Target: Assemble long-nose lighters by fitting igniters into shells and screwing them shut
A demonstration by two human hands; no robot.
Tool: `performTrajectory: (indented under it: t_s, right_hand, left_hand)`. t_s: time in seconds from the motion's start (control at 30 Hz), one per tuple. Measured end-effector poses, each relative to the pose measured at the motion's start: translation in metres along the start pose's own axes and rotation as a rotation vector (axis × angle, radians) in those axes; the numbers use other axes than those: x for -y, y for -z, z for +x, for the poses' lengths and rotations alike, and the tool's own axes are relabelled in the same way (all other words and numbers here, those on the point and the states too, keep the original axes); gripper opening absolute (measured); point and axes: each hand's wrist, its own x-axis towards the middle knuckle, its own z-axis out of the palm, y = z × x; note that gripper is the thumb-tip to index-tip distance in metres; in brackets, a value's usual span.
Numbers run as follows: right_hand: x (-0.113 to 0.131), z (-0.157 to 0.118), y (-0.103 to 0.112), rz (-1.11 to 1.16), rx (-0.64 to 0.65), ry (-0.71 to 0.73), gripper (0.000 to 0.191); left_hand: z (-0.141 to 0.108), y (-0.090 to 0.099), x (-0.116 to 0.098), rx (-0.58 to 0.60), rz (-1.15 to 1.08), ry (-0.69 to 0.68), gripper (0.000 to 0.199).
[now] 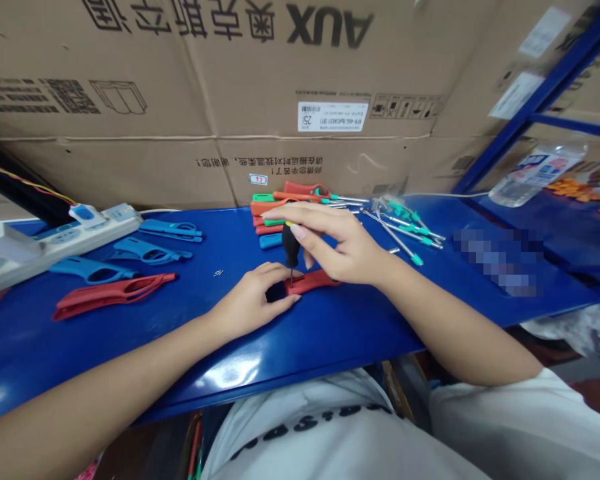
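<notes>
Upright in my right hand (353, 243) is a small screwdriver (291, 248) with a black handle, its fingers closed around the top. The thin shaft points down onto the near end of a red lighter handle (313, 283), which lies flat on the blue table. My left hand (253, 297) pinches that end of the lighter handle between thumb and fingers, steadying it against the table. Part of the red handle is hidden under my right hand. A few tiny pale metal pieces, perhaps screws (219, 273), lie left of my left hand.
Blue lighter handles (153, 252) and a red one (113, 293) lie at left, beside a white power strip (63, 247). Behind my hands is a pile of coloured lighters (265, 241) with metal tubes (400, 243). Cardboard boxes (260, 87) wall the back; a plastic bottle (535, 173) is at right.
</notes>
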Motion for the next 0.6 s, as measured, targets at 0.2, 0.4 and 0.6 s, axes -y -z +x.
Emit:
performTrajectory:
  t_s: [0.2,0.4,0.6]
  right_hand:
    - [0.002,0.002,-0.003,0.101,0.040,-0.075,0.021]
    - [0.000,-0.001,-0.014,-0.197,-0.079,0.002,0.036]
    - [0.002,0.003,-0.006,0.043,0.002,0.015,0.029]
  left_hand:
    - [0.001,-0.002,0.001,-0.021,-0.022,0.000,0.022]
    - [0.001,-0.003,0.001,-0.025,-0.021,0.009,0.023]
    - [0.000,-0.003,0.001,-0.014,0.014,-0.003,0.030]
